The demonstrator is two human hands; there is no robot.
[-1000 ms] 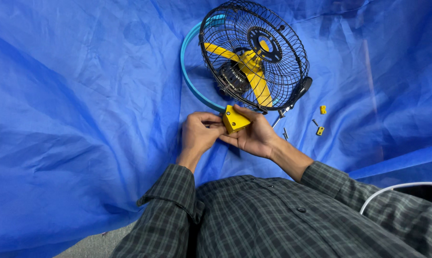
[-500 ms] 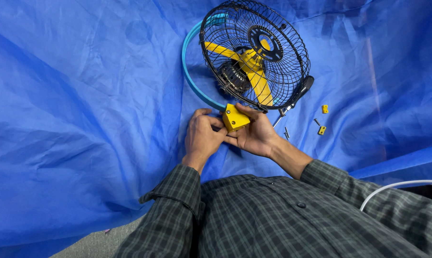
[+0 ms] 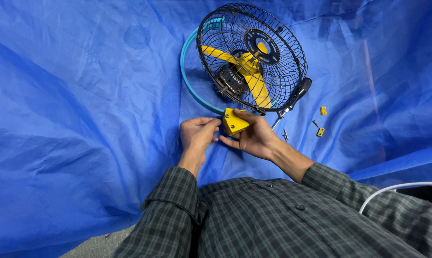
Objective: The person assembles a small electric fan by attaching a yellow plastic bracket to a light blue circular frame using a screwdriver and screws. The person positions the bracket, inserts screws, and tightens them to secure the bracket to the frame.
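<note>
A small fan (image 3: 252, 57) with a black wire cage and yellow blades lies on a blue tarp, a light-blue ring (image 3: 187, 79) around its rear. My right hand (image 3: 255, 138) holds a yellow box-shaped part (image 3: 234, 122) just below the cage. My left hand (image 3: 197, 135) is beside it, its fingertips touching the part's left side. Both forearms wear a dark green plaid shirt.
A black-handled screwdriver (image 3: 295, 98) lies right of the fan. Two small yellow clips (image 3: 323, 111) (image 3: 320, 132) and loose screws (image 3: 285, 135) lie on the tarp (image 3: 82, 119) to the right. A white cable (image 3: 392, 191) curves at the lower right.
Both hands stay on the yellow part below the fan cage; my left hand's fingers have shifted slightly along its side. The fan has not moved.
</note>
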